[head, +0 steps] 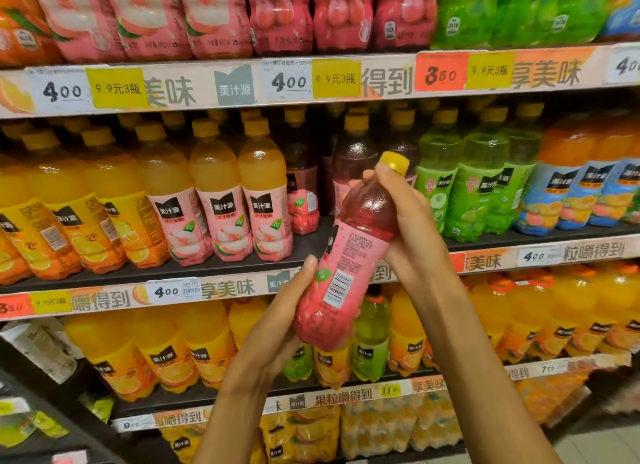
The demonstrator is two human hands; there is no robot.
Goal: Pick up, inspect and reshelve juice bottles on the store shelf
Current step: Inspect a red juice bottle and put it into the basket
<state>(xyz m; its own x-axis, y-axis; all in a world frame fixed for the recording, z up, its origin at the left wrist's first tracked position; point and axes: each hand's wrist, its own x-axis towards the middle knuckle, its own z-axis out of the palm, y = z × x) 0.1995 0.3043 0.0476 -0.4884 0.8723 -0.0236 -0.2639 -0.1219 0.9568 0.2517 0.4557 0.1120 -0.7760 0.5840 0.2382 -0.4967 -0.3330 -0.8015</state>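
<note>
One red juice bottle (349,255) (yellow cap, tilted) gripped by two hands: left (277,325) low, right (412,221) high

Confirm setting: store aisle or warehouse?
Most likely a retail drinks aisle: tiered shelves of juice bottles, price tags on the rails, and both hands holding a red juice bottle.

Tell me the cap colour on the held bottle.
Yellow cap on the red juice bottle, clearest in the head view.
</note>
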